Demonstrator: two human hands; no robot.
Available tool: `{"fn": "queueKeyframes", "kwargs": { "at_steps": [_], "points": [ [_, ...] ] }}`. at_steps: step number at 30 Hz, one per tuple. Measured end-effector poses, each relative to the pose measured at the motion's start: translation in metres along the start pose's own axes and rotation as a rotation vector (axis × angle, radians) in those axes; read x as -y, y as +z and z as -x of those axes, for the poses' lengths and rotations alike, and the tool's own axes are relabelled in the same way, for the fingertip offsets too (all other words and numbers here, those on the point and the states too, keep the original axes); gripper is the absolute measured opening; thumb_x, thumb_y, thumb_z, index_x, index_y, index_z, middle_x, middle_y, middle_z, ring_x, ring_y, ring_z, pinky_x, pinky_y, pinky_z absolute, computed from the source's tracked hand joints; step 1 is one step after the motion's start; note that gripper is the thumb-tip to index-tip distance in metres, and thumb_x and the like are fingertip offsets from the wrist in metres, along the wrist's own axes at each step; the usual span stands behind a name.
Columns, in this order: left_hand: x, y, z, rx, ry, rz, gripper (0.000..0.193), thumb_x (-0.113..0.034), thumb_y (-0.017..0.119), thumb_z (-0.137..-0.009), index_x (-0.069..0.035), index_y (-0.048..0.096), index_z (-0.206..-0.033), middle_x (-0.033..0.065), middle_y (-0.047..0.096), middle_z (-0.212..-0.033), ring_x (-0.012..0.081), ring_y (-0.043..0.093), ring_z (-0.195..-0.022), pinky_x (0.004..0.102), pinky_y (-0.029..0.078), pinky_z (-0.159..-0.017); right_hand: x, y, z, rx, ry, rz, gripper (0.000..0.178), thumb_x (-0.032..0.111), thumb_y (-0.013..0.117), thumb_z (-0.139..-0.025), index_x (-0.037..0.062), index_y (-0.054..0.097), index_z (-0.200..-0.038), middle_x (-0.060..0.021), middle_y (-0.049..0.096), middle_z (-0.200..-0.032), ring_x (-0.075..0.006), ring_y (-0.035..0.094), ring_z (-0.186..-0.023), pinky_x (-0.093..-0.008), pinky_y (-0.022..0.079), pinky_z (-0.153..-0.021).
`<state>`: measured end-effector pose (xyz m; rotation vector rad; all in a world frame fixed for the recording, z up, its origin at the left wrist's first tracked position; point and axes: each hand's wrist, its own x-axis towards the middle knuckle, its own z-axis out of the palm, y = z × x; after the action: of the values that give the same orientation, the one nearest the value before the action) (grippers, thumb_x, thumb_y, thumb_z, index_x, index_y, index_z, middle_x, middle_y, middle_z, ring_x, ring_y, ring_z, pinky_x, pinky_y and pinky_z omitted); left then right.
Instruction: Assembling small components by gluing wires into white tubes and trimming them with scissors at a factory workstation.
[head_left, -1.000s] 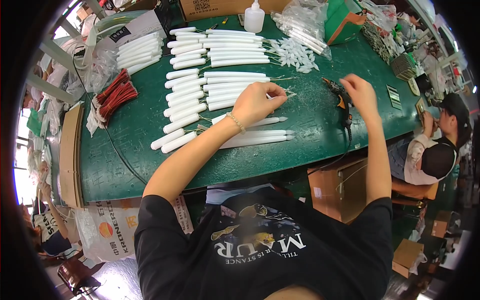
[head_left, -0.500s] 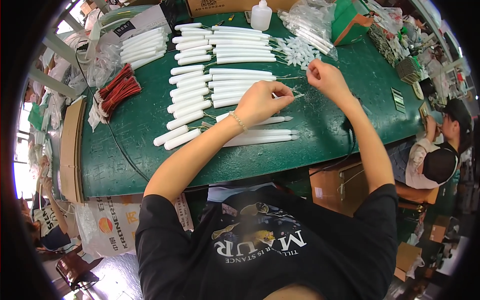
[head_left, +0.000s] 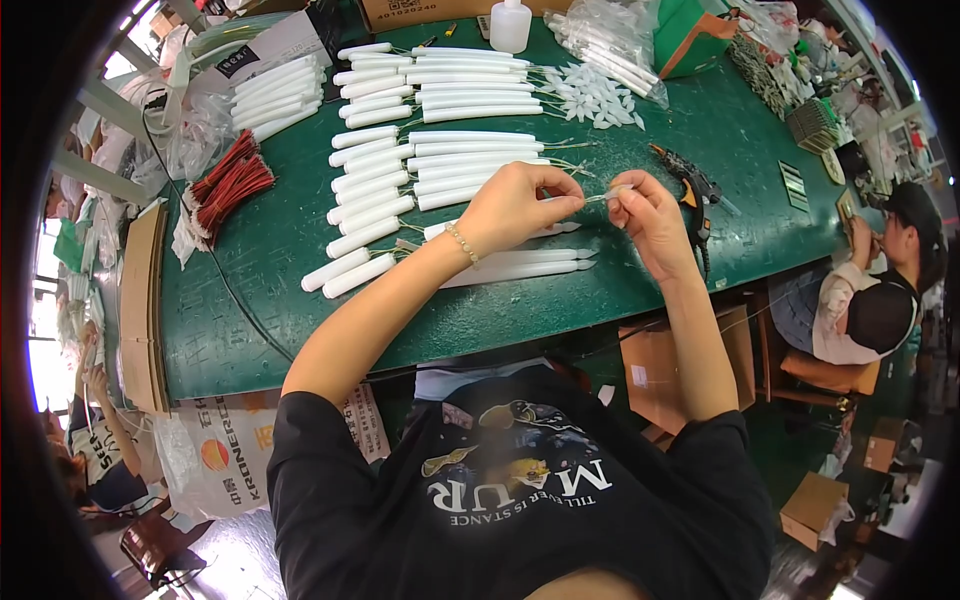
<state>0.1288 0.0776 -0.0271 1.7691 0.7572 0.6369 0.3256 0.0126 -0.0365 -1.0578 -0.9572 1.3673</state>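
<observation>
Above the table's near middle, my left hand [head_left: 520, 205] pinches the end of a thin pale wire [head_left: 596, 198]. My right hand [head_left: 650, 220] is closed at the fingertips on a small white flame-shaped tip [head_left: 622, 190], which meets the wire's end; the fingers partly cover it. Rows of white candle-shaped tubes [head_left: 472, 150] with thin wires at their ends lie under and beyond my left hand. Two of the nearer tubes [head_left: 540, 262] have pointed tips on their right ends. A heap of loose white flame-shaped tips [head_left: 595, 95] is beyond my right hand.
A glue gun [head_left: 693, 180] with a cable lies just right of my right hand. Red wire bundles [head_left: 235, 185] and more white tubes [head_left: 280, 95] are at the left. At the back stand a white bottle [head_left: 510, 28] and bagged tubes [head_left: 610, 50]. Another person [head_left: 870, 290] sits at the right.
My right hand has come from the heap of tips down and toward my left hand, now with a white tip at the wire. The glue gun has come into view.
</observation>
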Motion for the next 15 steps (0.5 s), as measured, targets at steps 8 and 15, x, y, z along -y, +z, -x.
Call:
{"fn": "queueKeyframes", "kwargs": {
  "at_steps": [8,15],
  "points": [
    [-0.001,-0.0003,0.0014,0.006,0.006,-0.01,0.018,-0.018,0.064,-0.079,-0.002,0.066,-0.087,0.0023,0.063,-0.074,0.0055,0.053,-0.058,0.0195,0.043,-0.054,-0.0012,0.0037,0.001,0.003,-0.014,-0.011,0.012,0.01,0.054,-0.087,0.0032,0.054,-0.097,-0.0019,0.055,-0.08,-0.0082,0.049,-0.07,-0.0205,0.041,-0.065],
    [-0.0047,-0.0013,0.0022,0.017,-0.03,0.017,0.018,-0.018,0.064,-0.079,-0.002,0.066,-0.088,0.002,0.063,-0.074,0.0047,0.051,-0.057,0.0194,0.042,-0.052,-0.0024,0.0032,0.0024,0.022,-0.007,-0.001,0.013,0.011,0.054,-0.087,0.0028,0.053,-0.097,-0.0019,0.055,-0.079,-0.0084,0.049,-0.07,-0.0207,0.041,-0.065]
  ]
}}
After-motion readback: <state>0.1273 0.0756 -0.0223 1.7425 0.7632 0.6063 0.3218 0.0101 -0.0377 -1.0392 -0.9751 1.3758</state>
